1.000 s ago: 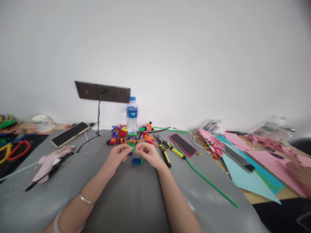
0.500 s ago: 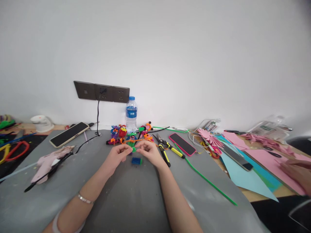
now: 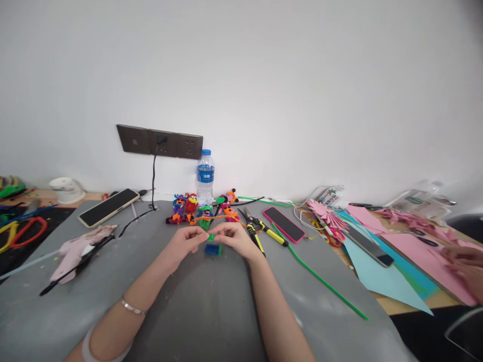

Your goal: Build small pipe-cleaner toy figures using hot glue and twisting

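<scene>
Over the middle of the grey mat, my left hand and my right hand meet fingertip to fingertip. Both pinch a small green pipe cleaner piece, mostly covered by the fingers. Just below it lies a short blue roll with a green end. Behind the hands sit several colourful pipe cleaner figures, among them a green one and a red and yellow one. Yellow-and-black pliers rest right of my right hand, beside a long green pipe cleaner.
A water bottle stands against the wall. Left are a pink glue gun, a phone and red-handled scissors. Right lie a pink-cased phone, coloured paper and another person's hand.
My right fingers have come in closer to my left, and both hands now grip the green piece slightly lower. The other person's hand at the right has shifted a little.
</scene>
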A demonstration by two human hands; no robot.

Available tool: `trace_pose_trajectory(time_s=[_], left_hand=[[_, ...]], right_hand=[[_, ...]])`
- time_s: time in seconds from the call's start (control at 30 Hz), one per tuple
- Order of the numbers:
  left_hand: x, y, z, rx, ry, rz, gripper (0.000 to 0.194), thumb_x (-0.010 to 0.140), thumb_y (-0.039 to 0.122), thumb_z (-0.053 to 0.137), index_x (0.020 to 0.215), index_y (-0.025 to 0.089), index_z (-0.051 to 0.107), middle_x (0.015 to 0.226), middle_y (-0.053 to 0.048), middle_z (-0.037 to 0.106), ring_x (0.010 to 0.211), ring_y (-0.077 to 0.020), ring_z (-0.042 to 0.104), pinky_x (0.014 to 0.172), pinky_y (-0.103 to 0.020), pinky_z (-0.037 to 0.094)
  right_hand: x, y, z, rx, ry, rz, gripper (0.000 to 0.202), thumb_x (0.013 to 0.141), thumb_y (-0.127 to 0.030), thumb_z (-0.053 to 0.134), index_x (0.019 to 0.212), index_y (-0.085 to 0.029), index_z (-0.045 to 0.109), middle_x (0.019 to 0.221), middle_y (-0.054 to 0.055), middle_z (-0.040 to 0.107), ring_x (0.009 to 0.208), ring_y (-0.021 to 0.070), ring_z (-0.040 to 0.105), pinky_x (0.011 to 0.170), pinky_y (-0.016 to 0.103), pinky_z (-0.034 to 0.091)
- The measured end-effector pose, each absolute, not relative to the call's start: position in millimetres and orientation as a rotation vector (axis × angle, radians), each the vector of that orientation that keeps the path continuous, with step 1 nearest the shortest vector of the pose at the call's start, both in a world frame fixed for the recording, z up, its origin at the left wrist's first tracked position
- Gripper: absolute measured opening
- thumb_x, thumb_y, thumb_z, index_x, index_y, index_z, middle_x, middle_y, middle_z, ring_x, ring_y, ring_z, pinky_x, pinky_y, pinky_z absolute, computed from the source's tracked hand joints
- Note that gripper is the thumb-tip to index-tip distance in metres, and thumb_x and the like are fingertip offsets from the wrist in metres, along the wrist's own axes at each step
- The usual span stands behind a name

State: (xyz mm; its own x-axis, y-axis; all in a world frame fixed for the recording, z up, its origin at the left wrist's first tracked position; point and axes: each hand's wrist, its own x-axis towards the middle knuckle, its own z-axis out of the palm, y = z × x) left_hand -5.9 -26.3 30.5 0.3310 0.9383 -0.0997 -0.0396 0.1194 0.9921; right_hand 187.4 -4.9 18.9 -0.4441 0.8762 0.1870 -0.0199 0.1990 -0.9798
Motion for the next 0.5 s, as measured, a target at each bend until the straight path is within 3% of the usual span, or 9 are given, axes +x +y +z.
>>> trace_pose_trajectory(time_s=[0.5], left_hand=[[-4.4,-28.3,32.4,1.238,0.985,0.820,0.036,0.067,0.049,0.073,0.058,0.017,0.059,0.049,0.007,0.037,0.048,-0.0086,0.029,0.050,-0.024,0.023]], right_hand=[[191.4,-3.9,13.9,-0.785,-1.596,1.506,0.025,0.067,-0.037,0.080,0.075,-0.015,0.071,0.058,-0.003,0.056,0.051,0.0084,0.047,0.052,0.022,0.038]])
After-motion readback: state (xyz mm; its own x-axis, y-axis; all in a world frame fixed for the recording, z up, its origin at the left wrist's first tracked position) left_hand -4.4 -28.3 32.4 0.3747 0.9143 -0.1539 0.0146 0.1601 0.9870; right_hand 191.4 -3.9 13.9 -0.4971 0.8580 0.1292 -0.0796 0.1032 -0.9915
